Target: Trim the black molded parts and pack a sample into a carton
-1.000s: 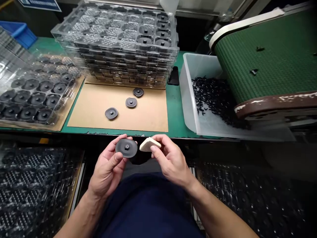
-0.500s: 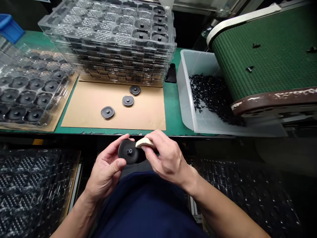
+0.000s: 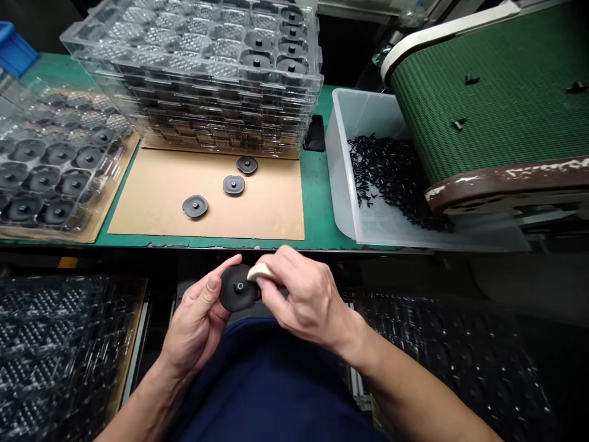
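— What do the hands hold?
— The left hand (image 3: pixel 196 328) has its fingers clamped on a black round disc (image 3: pixel 237 288), thumb on the disc's near face, just off the near edge of the counter (image 3: pixel 322 202), above the dark blue lap. The right hand (image 3: pixel 301 301) has its fingers closed on a pale cream block (image 3: pixel 258 272), and the block's tip touches the disc's upper right rim.

— And on the counter?
— A brown cardboard sheet (image 3: pixel 271 209) lies in the middle with three loose black discs (image 3: pixel 234 185) in a slanting row. Behind it stands a stack of clear trays (image 3: pixel 197 92). At the left, another clear tray (image 3: pixel 50 178) holds more discs in its pockets. To the right, a clear bin (image 3: pixel 350 202) holds small black pieces under a green conveyor belt (image 3: pixel 497 104).
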{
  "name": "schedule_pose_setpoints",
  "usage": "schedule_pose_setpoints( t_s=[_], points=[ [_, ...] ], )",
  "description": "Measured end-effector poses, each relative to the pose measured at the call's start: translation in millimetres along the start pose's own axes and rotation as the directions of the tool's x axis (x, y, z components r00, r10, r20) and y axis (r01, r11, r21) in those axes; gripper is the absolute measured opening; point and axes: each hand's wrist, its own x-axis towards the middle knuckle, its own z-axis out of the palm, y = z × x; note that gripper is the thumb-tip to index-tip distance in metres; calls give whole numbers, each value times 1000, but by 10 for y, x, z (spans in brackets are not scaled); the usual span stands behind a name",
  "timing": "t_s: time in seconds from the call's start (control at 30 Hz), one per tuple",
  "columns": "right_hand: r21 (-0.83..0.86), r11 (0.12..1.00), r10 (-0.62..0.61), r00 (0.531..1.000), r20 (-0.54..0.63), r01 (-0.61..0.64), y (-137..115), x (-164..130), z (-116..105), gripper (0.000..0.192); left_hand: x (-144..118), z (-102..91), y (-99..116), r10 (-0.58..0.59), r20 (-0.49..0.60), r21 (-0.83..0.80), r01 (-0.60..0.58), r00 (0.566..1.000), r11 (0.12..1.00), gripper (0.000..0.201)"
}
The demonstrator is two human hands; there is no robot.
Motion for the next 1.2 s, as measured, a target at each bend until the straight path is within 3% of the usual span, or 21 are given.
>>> schedule_pose_setpoints(
  t_s=[0.07, 0.17, 0.33, 0.43, 0.57, 0.7, 0.83, 0.9, 1.03, 1.1, 1.2],
  points=[
    [-23, 1000, 18, 999, -41, -18, 6, -19, 25, 16, 5, 12, -10, -16, -21, -8, 15, 1000, 1000, 48],
    [126, 992, 14, 999, 35, -19, 10, -49, 47, 13, 4, 11, -18, -30, -51, -19, 29, 998, 999, 52],
    [64, 996, 56, 998, -26, -54, 1, -81, 49, 14, -11, -8, -8, -50, -53, -22, 49, 997, 999, 55],
    [151, 988, 35, 998, 60, -44, -8, -82, 51, 14, -15, -3, 2, -67, -46, -41, 65, 997, 997, 54],
    [3, 999, 45, 998, -49, -45, -21, -95, 78, 17, -15, -2, -4, -94, -3, -22, 94, 996, 995, 53],
    [140, 983, 117, 992, 38, -121, -32, -118, 92, 11, -4, -36, -7, -44, -41, -55, 42, 998, 998, 48],
    [-6, 1000, 25, 999, -43, -25, -31, -78, 105, 19, 5, -60, 15, -125, 92, 32, 123, 988, 992, 47],
    [-19, 1000, 19, 997, -78, -21, -39, -65, 134, 19, 10, -56, 28, -96, 116, 39, 92, 989, 995, 43],
    [144, 979, 152, 988, -34, -146, -56, -91, 178, 13, 31, -66, 41, 14, 47, 7, -15, 999, 1000, 38],
    [98, 989, 110, 994, -22, -108, -46, -95, 169, 15, 44, -89, 38, -44, 103, 52, 38, 994, 998, 38],
    [-36, 998, -60, 998, -30, 58, -24, -73, 162, 20, 54, -105, 32, -156, 216, 123, 132, 964, 984, 42]
  ],
)
